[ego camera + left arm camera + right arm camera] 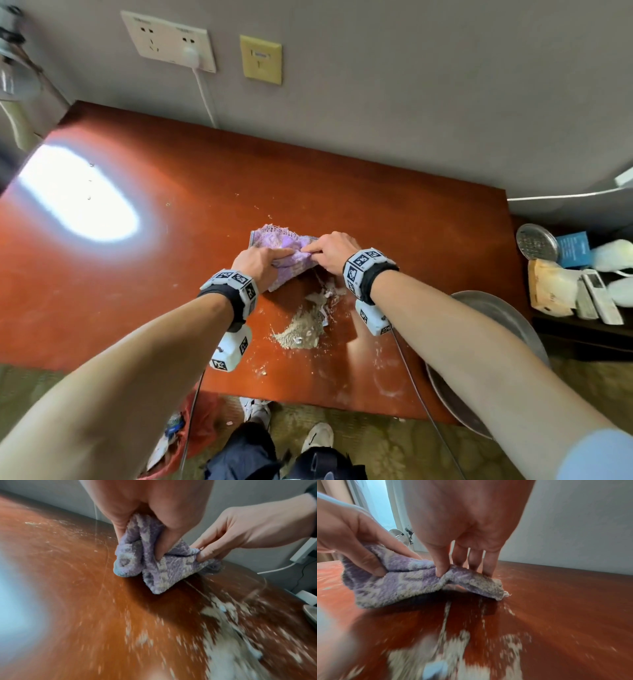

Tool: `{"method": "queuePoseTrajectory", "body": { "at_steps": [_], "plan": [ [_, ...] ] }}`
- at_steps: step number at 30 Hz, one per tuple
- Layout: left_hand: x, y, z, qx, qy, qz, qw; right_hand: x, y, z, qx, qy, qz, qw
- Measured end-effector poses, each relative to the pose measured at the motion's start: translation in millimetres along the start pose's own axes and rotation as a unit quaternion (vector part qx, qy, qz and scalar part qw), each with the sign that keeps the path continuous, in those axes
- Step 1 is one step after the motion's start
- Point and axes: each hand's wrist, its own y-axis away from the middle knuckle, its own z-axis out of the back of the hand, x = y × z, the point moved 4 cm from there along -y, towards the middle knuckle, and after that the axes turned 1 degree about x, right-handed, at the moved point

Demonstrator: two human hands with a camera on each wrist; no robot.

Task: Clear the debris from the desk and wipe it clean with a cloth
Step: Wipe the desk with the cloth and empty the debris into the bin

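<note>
The left hand (258, 262) grips one end of the crumpled purple-and-white terry cloth (286, 251), fingers curled round a bunched fold. The right hand (334, 253) pinches the other end between thumb and fingertips. The cloth rests on the glossy reddish-brown wooden tabletop (171, 281), near its middle. Just nearer the person lies a pile of pale, crumbly debris (301, 330), perhaps mixed with paper scraps; blur hides detail. A round metal basin (496, 318) sits at the tabletop's right edge.

Cloth (284, 253) on the tabletop (171, 274), midway across; debris pile (301, 332) just nearer the front edge; metal basin (507, 329) off the right edge; wall sockets (168, 41) behind.
</note>
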Motion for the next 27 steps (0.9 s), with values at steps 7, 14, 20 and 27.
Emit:
{"method": "queuePoseTrajectory", "body": {
  "at_steps": [7, 14, 20, 27],
  "plan": [
    [30, -56, 66, -0.078, 0.077, -0.014, 0.994, 12, -83, 46, -0.064, -0.026, 0.0, 0.998],
    [55, -113, 64, -0.005, 0.01, -0.033, 0.999, -8, -134, 29, -0.04, -0.074, -0.052, 0.995],
    [44, -118, 35, 0.073, -0.019, -0.042, 0.996, -32, -121, -5, -0.007, -0.039, -0.038, 0.998],
    [-4, -99, 5, 0.115, -0.034, -0.07, 0.99, -66, -59, -12, 0.025, 0.004, -0.06, 0.998]
  ]
}}
